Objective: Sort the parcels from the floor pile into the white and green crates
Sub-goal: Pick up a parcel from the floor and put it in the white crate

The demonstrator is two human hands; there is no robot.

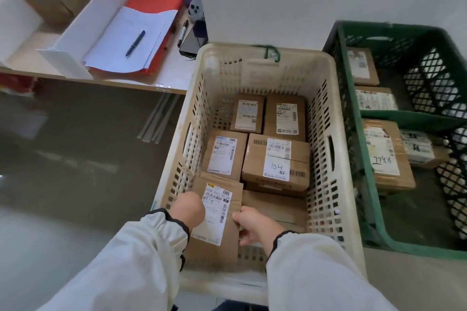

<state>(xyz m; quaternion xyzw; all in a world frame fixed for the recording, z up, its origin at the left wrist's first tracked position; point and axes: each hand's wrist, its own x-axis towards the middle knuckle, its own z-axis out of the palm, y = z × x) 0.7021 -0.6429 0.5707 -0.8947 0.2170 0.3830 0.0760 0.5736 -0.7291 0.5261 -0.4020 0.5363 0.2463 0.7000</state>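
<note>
hands [189, 207] [254, 226] grip parcel [217, 214], a34 box [276, 159] close ahead

Both arms fwd, L hand [188, 207] & R hand [255, 226] hold parcel [214, 250] sides, R fingers [243, 238] curled.

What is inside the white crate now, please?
The white crate holds labelled cardboard parcels: four lie flat, including the A34 parcel, a plain parcel sits nearer, and the left hand and right hand hold another parcel. Anything beneath is hidden.
</note>
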